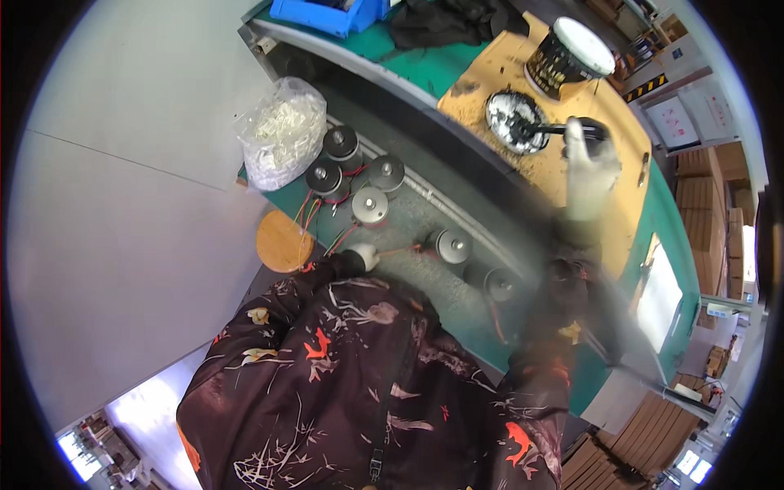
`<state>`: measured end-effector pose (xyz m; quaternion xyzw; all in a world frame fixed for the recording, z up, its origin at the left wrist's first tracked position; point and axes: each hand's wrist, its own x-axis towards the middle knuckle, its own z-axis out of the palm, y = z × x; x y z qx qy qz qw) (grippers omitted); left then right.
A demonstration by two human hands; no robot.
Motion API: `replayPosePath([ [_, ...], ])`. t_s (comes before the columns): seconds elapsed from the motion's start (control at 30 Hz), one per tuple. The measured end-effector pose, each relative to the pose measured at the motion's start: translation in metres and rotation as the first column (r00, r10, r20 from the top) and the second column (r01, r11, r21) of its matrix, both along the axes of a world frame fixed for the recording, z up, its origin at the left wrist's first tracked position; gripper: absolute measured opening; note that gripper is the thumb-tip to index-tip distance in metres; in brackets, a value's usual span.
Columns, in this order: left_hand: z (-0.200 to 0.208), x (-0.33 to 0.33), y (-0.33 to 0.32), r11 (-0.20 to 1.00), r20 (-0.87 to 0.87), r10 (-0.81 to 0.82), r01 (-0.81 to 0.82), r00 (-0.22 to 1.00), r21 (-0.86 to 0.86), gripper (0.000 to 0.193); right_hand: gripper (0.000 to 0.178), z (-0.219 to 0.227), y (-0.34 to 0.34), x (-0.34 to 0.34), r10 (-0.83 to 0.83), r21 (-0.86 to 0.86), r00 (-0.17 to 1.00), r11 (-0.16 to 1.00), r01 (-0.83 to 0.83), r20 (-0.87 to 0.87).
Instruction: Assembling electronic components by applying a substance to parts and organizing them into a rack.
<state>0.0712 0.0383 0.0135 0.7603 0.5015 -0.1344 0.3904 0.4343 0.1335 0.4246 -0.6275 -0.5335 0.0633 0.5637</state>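
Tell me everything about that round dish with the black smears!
This round dish looks shallow, whitish and shiny, with dark smears inside and round its rim. I can't tell whether it's metal or plastic. It lies open side up on the yellowish board, close beside the black tub. The black tool in the right hand reaches into it.

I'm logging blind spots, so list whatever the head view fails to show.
All in the head view:
Right hand: blur obscures its grip at the black handle.
Left hand: partly covered by its sleeve; grip unclear.
Blue bin: cut off by the top edge.
Bag: pale pieces too small to identify.
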Motion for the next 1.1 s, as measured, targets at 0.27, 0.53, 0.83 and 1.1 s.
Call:
replayPosePath([
  [0.27,0.001,-0.063,-0.014,0.977,-0.094,0.207,-0.201,0.974,0.072,0.038,0.012,-0.103,-0.111,-0.04,-0.168,-0.191,0.983,0.97,0.152,-0.068],
  [0.53,-0.015,-0.066,-0.019,0.968,-0.11,0.252,-0.251,0.962,0.017,0.038,0.024,-0.182,-0.182,-0.089,-0.314,-0.319,0.938,0.912,0.256,-0.145],
  [0.83,-0.014,-0.068,-0.023,0.974,-0.096,0.227,-0.225,0.969,0.034,0.037,0.025,-0.221,-0.185,-0.1,-0.376,-0.344,0.88,0.899,0.271,-0.291],
  [1.1,-0.012,-0.069,-0.022,0.977,-0.076,0.214,-0.212,0.974,0.025,0.037,0.026,-0.236,-0.188,-0.098,-0.361,-0.314,0.884,0.911,0.267,-0.297],
])
